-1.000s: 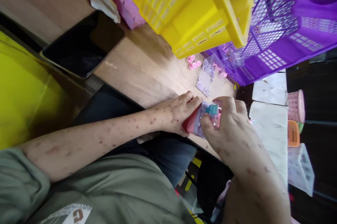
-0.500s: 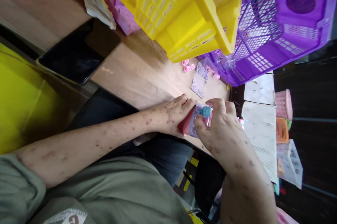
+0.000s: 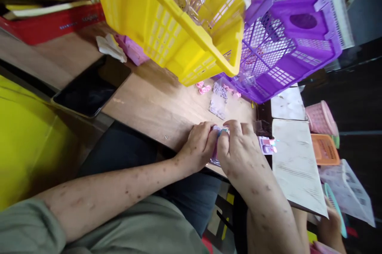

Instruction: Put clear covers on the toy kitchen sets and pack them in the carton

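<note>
Near the table's front edge, my left hand (image 3: 198,142) is wrapped round the side of a small clear and purple-pink container (image 3: 215,157). From the other side my right hand (image 3: 238,144) closes its fingers over a small teal part (image 3: 223,131) on that container. Both hands hide most of the container. Just beyond them on the wooden table (image 3: 149,98) lie a clear bag of small purple pieces (image 3: 218,100) and some pink pieces (image 3: 203,87).
A yellow crate (image 3: 167,27) and a purple crate (image 3: 277,47) stand behind. A black tablet (image 3: 92,86) lies left, beside a pink box (image 3: 133,50). White sheets (image 3: 295,158) and a purple-pink item (image 3: 267,145) are right. A person's hand (image 3: 330,222) shows lower right.
The head view has shifted, showing more of the crates and a person's hand at lower right. My hands have come closer together round the container, covering more of it and the teal part.
</note>
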A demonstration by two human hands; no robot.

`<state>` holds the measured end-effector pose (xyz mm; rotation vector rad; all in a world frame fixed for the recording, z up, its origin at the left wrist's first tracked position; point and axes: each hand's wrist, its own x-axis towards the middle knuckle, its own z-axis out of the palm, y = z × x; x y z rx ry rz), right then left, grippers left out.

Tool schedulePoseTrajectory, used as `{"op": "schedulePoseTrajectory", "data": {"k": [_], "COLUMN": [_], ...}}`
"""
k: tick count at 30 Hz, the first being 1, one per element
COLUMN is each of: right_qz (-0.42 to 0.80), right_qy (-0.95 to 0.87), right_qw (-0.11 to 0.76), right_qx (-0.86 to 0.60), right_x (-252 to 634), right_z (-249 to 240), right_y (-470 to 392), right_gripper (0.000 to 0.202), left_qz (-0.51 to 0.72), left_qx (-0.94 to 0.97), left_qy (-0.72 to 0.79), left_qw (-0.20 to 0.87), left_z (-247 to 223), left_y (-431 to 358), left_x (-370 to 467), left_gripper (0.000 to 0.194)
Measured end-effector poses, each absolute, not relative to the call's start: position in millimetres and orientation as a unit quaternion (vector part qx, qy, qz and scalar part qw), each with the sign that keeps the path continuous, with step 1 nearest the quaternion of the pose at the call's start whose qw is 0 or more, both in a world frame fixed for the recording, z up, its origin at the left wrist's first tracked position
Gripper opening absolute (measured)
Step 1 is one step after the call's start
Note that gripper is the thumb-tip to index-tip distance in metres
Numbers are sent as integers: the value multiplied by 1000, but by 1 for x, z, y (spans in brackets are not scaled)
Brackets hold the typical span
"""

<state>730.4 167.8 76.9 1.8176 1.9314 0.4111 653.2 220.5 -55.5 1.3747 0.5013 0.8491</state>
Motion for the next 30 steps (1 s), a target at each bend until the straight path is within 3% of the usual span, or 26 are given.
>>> {"op": "schedulePoseTrajectory", "data": {"k": [7,16,17,20,21,26,30], "right_qz": [138,116,109,79,74,86,60], "right_qy": [681,677,683,691,695,726,695], "right_qw": [253,170,158,129,128,180,151], "right_qx": [673,707,705,707,704,658,700], "right_x": [724,734,737,745,745,745,751], "right_z": [77,72,71,73,75,79,77], "right_y": [175,169,166,160,160,159,155], "right_gripper": [36,37,38,37,36,29,23], "left_qz": [364,339,316,275,280,317,314], "left_qx": [629,629,646,707,720,743,758], "left_qy": [222,148,115,36,28,23,46], "left_qw": [650,684,685,650,634,589,570], "left_z": [-50,-62,-66,-75,-77,-79,-78], "left_y": [223,239,244,257,260,261,255], "left_x": [651,638,634,627,627,634,635], "left_gripper": [28,34,45,112,123,109,113]}}
